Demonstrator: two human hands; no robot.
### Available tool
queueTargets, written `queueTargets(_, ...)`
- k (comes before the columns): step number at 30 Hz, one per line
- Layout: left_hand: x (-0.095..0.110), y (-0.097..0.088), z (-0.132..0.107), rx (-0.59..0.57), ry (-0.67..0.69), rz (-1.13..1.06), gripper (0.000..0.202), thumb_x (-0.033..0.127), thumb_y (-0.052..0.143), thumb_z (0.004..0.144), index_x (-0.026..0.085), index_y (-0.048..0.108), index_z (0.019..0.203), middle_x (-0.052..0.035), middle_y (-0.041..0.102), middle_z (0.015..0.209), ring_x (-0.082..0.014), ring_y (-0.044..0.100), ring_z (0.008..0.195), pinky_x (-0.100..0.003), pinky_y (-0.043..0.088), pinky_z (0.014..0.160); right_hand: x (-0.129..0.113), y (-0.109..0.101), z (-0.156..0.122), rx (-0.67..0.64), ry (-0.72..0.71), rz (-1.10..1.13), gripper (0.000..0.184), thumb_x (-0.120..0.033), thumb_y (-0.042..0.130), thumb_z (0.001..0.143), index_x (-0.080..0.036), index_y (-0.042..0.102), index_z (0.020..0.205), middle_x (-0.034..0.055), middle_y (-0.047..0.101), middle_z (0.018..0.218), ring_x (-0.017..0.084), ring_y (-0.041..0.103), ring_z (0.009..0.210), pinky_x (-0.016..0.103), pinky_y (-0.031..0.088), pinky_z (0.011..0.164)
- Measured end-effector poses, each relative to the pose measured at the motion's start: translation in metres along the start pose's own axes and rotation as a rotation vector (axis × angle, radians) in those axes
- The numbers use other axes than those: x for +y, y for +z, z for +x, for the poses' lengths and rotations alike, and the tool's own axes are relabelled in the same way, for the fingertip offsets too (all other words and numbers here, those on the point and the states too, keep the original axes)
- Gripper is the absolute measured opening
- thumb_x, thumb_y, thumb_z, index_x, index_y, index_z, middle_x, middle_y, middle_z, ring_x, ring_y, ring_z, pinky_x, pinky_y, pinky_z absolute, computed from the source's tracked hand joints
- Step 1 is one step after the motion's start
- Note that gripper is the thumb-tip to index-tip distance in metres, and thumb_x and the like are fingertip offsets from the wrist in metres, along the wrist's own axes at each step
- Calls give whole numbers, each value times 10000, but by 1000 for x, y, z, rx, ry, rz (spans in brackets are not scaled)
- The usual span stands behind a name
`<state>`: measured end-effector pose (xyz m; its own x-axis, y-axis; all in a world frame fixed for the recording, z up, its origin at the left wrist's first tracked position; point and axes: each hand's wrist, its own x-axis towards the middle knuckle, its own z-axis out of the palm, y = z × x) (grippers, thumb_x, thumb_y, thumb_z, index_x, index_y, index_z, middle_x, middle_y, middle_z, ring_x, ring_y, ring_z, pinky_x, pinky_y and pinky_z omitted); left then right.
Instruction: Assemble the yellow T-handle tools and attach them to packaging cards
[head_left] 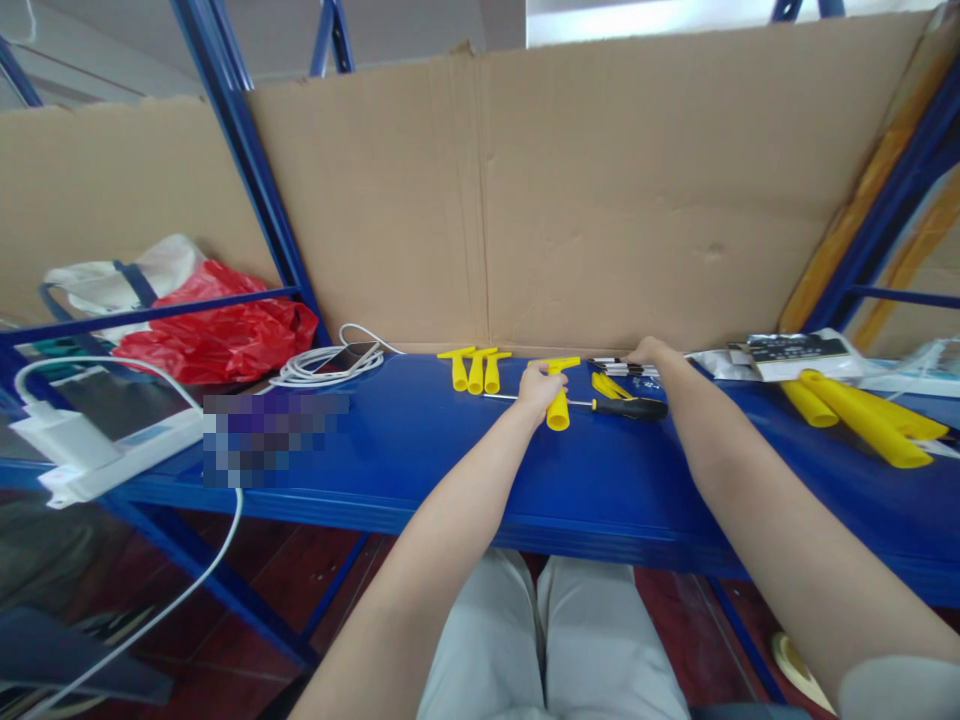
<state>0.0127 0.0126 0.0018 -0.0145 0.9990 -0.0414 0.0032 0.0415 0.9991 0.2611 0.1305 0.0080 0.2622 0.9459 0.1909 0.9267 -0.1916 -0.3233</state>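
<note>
My left hand [535,387] is closed around a yellow plastic T-shaped handle [557,413], its round hollow end facing me. Three similar yellow T-shaped handles [475,371] stand in a row to the left. A screwdriver [631,408] with a black and yellow grip lies on the blue tabletop [420,440], its shaft running leftward by my left hand. My right hand [651,350] reaches to the back, at a small pile of slim black and silver parts [616,369]; its fingertips are mostly hidden. Small flat yellow pieces [609,387] lie just in front of that pile.
More yellow handles [862,415] and plastic packets [799,355] lie at the right. On the left are a white power strip [135,450], a coiled white cable [319,370], a red plastic bag [225,325] and a blurred-out item. A cardboard panel [600,200] closes the back.
</note>
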Motion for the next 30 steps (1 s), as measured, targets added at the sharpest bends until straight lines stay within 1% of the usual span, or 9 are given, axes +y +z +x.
queueTargets(3,0,0,1,12,3,-4,491,10,600,765,98,499,1238,-54,660,781,-141,649,611,-237,535,563,-8,-4,-8,-50,129,-110,499,-405,716,685,-89,712,1071,221,670,1066,367,619,1058,441,503,861)
queueTargets(7,-1,1,1,25,0,-21,487,5,629,738,115,522,1201,-41,658,771,-135,642,591,-236,530,563,-18,-9,-20,-63,185,-139,493,-357,683,696,-115,693,1126,217,650,1138,385,590,1116,512,455,924)
queueTargets(10,-2,1,2,16,6,-16,476,0,603,749,108,516,1205,-45,658,760,-141,639,591,-247,524,561,-19,-12,-24,-15,185,-114,463,-394,672,710,-142,696,1098,194,646,1155,368,572,1146,529,416,964)
queueTargets(13,-6,1,9,26,21,5,488,12,616,743,113,523,1211,-61,669,792,-168,660,638,-261,518,580,-18,-16,-25,74,153,-32,379,-452,670,717,-159,714,955,162,671,1061,345,581,1120,503,429,941)
queueTargets(17,-11,-1,21,68,83,39,444,59,709,686,150,601,1108,-69,691,848,-199,688,765,-264,513,669,-25,-24,-32,245,132,282,263,-398,712,710,-146,660,765,108,657,822,285,629,947,366,491,800)
queueTargets(20,-13,-2,26,93,107,20,412,67,719,672,156,617,1061,-72,691,869,-204,685,790,-266,506,686,-39,-35,-47,359,165,697,220,-262,738,706,-140,596,820,51,612,728,184,620,736,265,489,624)
queueTargets(24,-10,-3,24,120,92,-35,430,41,667,691,149,589,1099,-63,682,834,-201,678,745,-272,495,657,-57,-50,-78,327,95,1178,361,-107,751,664,-163,510,927,-9,588,674,95,558,540,176,416,450)
queueTargets(27,-6,-5,23,144,95,-103,410,30,660,677,139,596,1067,-58,678,798,-212,675,748,-288,492,669,-62,-52,-105,237,-2,1366,374,-65,754,652,-182,499,898,-4,629,701,98,611,590,162,457,480)
queueTargets(30,-2,-8,24,166,96,-155,316,26,665,656,149,629,944,-31,655,716,-216,671,760,-296,489,698,-61,-42,-128,136,-143,1403,272,-100,766,676,-181,555,826,13,669,768,113,661,703,175,506,576)
